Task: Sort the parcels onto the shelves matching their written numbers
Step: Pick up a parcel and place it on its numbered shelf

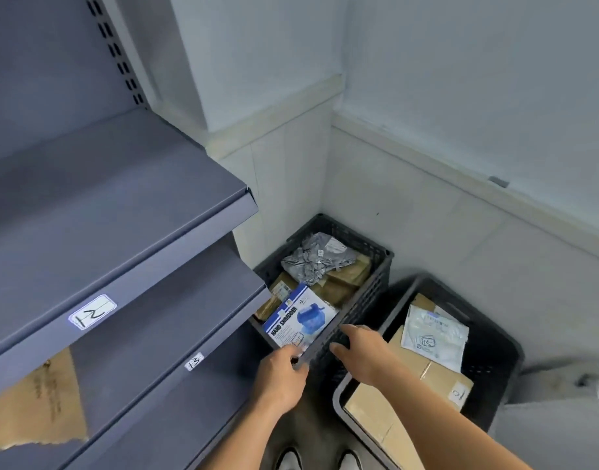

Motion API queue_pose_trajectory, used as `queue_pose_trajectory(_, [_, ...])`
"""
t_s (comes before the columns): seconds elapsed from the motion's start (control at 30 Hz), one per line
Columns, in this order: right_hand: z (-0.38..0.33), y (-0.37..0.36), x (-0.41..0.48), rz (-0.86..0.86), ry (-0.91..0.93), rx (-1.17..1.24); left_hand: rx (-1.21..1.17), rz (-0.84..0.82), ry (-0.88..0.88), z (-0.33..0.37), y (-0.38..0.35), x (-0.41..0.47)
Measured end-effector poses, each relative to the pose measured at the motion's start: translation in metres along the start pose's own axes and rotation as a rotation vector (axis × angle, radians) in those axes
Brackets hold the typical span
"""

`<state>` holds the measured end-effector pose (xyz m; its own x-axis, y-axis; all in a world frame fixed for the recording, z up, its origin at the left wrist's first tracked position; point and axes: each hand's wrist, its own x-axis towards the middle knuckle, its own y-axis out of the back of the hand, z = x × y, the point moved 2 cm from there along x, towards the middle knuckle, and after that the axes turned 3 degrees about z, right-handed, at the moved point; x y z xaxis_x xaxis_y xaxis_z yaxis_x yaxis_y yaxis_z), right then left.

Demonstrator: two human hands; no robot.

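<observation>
The left hand (284, 371) has its fingers curled at the near lower corner of the shredder box (301, 317) and appears to pinch it there, though the crate's rim blurs the contact. The right hand (362, 351) is spread and relaxed, fingers lying over the near wall of the dark crate (376, 286) and holding nothing. The box leans in the crate's front corner; printed card, it should be stiff and fairly light with a smooth, slightly slippery face, so taking it by two opposite edges looks safer than one corner. Behind it a grey crumpled mailer (315, 259) sits on brown parcels (345, 276); it is soft and would sag if lifted. To the right, a second basket (501, 330) holds a white envelope (433, 334) on a cardboard carton (444, 381). On the left, the shelves' edges carry label 2 (93, 312) and label 3 (194, 361); the lower shelf overhangs the crate's left side and may hamper the lift.
</observation>
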<state>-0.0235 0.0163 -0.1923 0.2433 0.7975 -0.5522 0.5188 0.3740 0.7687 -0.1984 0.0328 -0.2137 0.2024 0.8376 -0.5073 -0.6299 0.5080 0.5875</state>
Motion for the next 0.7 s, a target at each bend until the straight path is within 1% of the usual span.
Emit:
queue_pose_trajectory(0.13, [0.005, -0.005, 0.061, -0.084, 0.049, -0.039, -0.029, 0.039, 0.112, -0.008, -0.015, 0.035])
queue_pose_trajectory(0.27, [0.014, -0.02, 0.124, -0.152, 0.059, -0.042, -0.068, 0.073, 0.23, -0.017, -0.041, 0.069])
queue_pose_trajectory(0.47, [0.03, -0.054, 0.21, -0.16, 0.126, -0.092, -0.164, 0.135, 0.338, -0.03, -0.082, 0.133])
queue_pose_trajectory(0.7, [0.042, -0.087, 0.283, -0.158, 0.167, -0.21, -0.153, 0.175, 0.442, -0.054, -0.116, 0.191])
